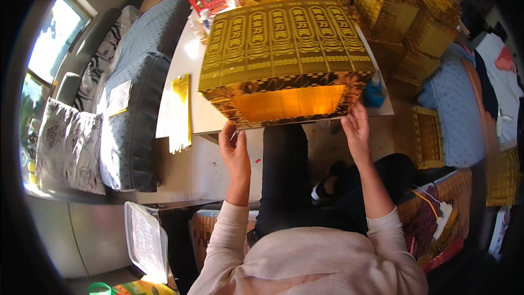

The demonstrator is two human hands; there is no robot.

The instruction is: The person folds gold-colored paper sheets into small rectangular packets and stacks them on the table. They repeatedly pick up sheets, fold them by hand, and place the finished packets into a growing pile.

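Note:
A large gold-printed paper box (282, 41) sits before me at the near edge of a white table (184, 106). Rows of printed characters cover its top, and dark floral bands frame the opening facing me. The inside shows shiny gold. At the box's lower left corner, my left hand (235, 147) has its thumb and fingers around the edge. My right hand (357, 129) grips the lower right corner, its fingers partly behind the side. The box's far side and underside are hidden.
Gold strips (181, 112) overhang the table's left edge. A blue tape dispenser (373, 93) stands right of the box, with bottles (198, 30) at the far left. Stacked gold boxes (409, 24) stand beyond, right. A blue-covered sofa (135, 73) flanks the table; a gold frame (428, 137) stands low at right.

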